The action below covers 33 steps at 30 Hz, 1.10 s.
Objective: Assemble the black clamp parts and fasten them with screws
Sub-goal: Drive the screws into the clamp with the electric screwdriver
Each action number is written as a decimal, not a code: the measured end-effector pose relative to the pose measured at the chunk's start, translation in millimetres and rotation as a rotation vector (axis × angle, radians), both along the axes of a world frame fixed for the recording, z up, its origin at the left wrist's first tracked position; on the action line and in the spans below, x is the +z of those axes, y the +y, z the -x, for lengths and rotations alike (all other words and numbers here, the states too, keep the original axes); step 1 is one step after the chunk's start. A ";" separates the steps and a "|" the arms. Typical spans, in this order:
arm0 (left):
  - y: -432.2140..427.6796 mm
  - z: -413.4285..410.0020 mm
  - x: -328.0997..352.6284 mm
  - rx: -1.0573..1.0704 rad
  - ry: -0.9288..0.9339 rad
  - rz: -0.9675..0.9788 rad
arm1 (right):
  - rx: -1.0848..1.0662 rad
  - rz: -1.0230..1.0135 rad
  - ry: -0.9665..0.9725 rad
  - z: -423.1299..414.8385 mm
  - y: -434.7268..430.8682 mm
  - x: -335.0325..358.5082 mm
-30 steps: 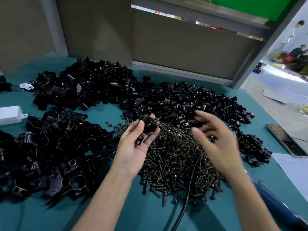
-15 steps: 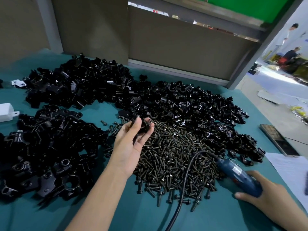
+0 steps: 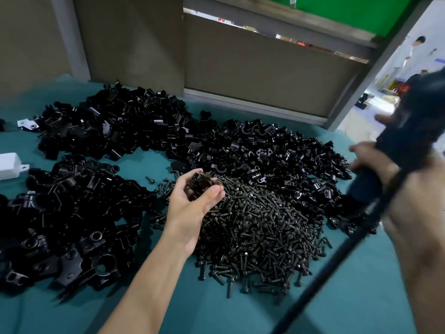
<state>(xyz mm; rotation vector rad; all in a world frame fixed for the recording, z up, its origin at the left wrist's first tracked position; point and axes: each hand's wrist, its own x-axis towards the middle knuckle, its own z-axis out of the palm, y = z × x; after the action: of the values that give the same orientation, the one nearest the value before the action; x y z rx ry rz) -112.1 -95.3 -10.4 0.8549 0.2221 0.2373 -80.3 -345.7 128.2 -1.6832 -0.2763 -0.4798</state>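
Head view: the left hand (image 3: pixel 190 213), palm up, holds a black clamp part (image 3: pixel 201 185) between curled fingers and thumb, above the far left side of the screw pile (image 3: pixel 260 225) at the middle of the green tabletop (image 3: pixel 216 309). Loose clamp parts (image 3: pixel 265 150) lie heaped toward the far edge and left edge. The right hand (image 3: pixel 375 162) – blurred – grips a dark blue power tool (image 3: pixel 409 131) raised over the right edge, its cord (image 3: pixel 337 256) hanging toward the near edge. A white box (image 3: pixel 8 165) sits at the left edge.
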 end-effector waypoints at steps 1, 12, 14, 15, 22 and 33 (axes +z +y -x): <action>-0.6 0.7 0.5 -0.015 -0.004 -0.006 | 0.084 -0.122 -0.040 -6.5 16.2 1.1; -4.5 1.5 1.3 -0.166 -0.079 -0.007 | 0.183 -0.819 0.194 -42.4 134.1 10.8; -3.1 0.2 -0.2 -0.164 -0.084 0.019 | 0.176 -0.820 0.200 -44.6 137.4 13.5; -2.4 -0.1 -0.9 -0.168 -0.089 0.028 | 0.177 -0.822 0.202 -45.5 138.2 14.7; -1.4 0.0 -3.6 -0.199 -0.113 0.032 | 0.195 -0.802 0.228 -51.0 136.2 17.3; -2.4 1.1 -6.4 -0.270 -0.140 -0.047 | 0.235 -0.765 0.251 -58.8 131.1 19.2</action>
<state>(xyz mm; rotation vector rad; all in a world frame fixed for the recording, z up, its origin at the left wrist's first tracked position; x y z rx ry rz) -113.3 -97.7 -16.8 0.9006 -0.0307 0.0497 -21.5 -214.7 147.4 -0.9326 -0.0816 -0.1554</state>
